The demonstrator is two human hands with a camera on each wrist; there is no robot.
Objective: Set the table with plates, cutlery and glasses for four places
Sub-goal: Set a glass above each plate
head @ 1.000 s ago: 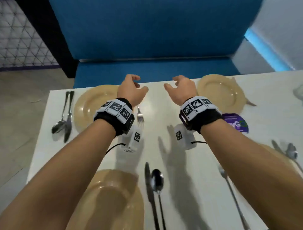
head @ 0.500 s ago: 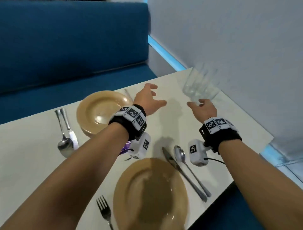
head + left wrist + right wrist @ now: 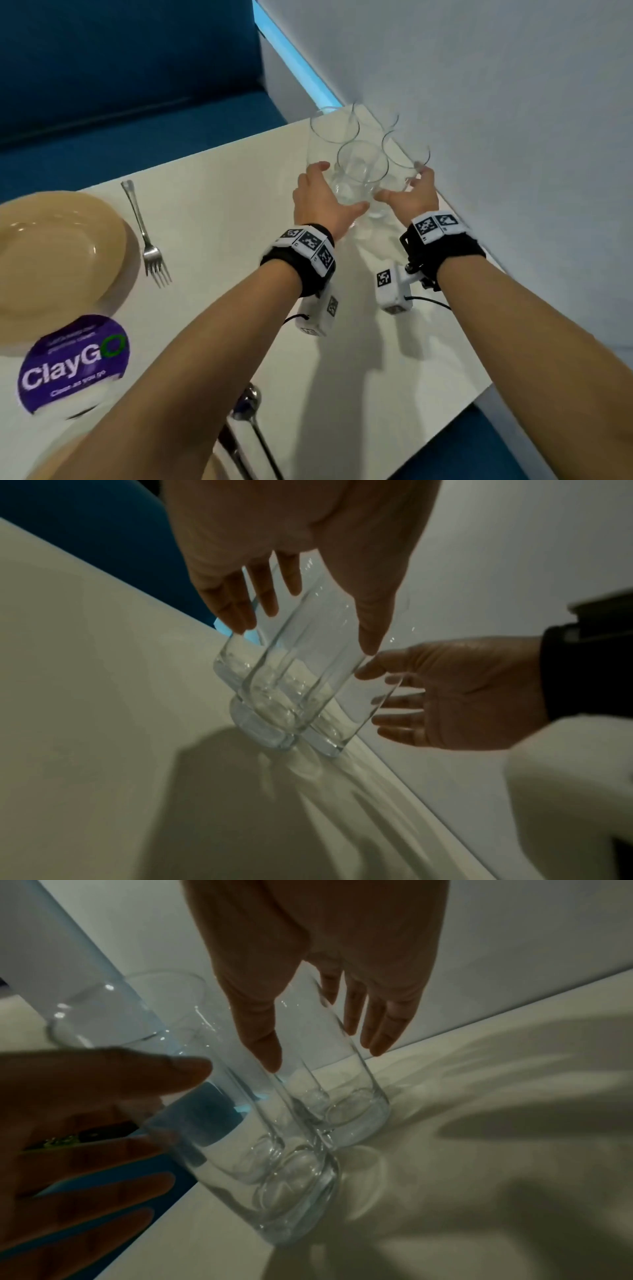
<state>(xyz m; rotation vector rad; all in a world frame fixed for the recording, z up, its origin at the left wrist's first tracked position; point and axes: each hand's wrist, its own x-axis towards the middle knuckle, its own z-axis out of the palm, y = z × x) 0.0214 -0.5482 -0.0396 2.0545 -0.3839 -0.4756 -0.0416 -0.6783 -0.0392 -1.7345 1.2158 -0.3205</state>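
Note:
Several clear glasses stand bunched in the table's far right corner against the wall. My left hand (image 3: 342, 186) straddles the nearest glass (image 3: 361, 164), fingers on its left side and thumb in front. The left wrist view shows that hand (image 3: 308, 634) with straight fingers either side of the glass (image 3: 301, 683). My right hand (image 3: 399, 183) reaches around the right-hand glass (image 3: 406, 154). In the right wrist view this hand (image 3: 323, 1056) has its thumb and straight fingers flanking the glass (image 3: 342, 1096). Neither hand visibly grips. A tan plate (image 3: 51, 253) and a fork (image 3: 147, 236) lie at left.
The white table (image 3: 222, 205) ends at a grey wall (image 3: 513, 137) right behind the glasses. A purple ClayGO sticker (image 3: 73, 363) sits near the plate. A spoon (image 3: 250, 404) and a knife (image 3: 229, 442) lie under my left forearm. A blue bench (image 3: 120, 68) runs beyond the far edge.
My view has swung right to the table corner. Both hands have moved forward from mid-table and now sit around the glasses.

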